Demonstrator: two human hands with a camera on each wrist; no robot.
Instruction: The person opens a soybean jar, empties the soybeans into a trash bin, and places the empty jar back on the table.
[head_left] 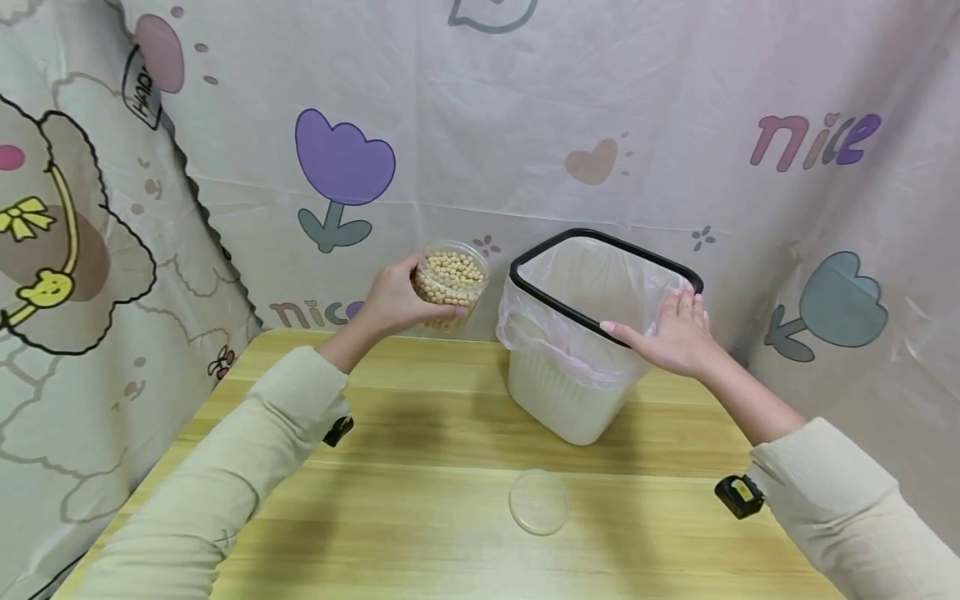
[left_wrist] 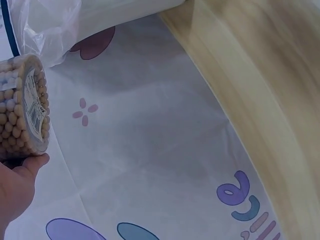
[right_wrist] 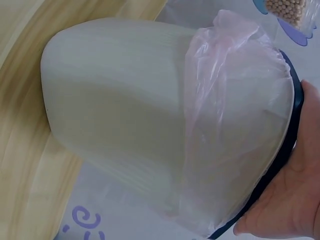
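My left hand (head_left: 405, 298) grips a clear round plastic jar (head_left: 452, 293) filled with pale yellow soybeans (head_left: 456, 267). The jar has no lid on and is held above the table, left of a white trash can (head_left: 573, 408). A label (left_wrist: 35, 107) shows on the jar's base in the left wrist view. My right hand (head_left: 681, 337) rests on the can's black rim (head_left: 561, 310) at its right side, fingers straight and thumb spread along the front edge. A thin pinkish plastic bag (right_wrist: 225, 105) lines the can and folds down over its outside.
A clear round lid (head_left: 538, 502) lies flat on the wooden table (head_left: 405, 517), in front of the can. A printed cloth (head_left: 480, 125) hangs close behind the table and along its left and right sides.
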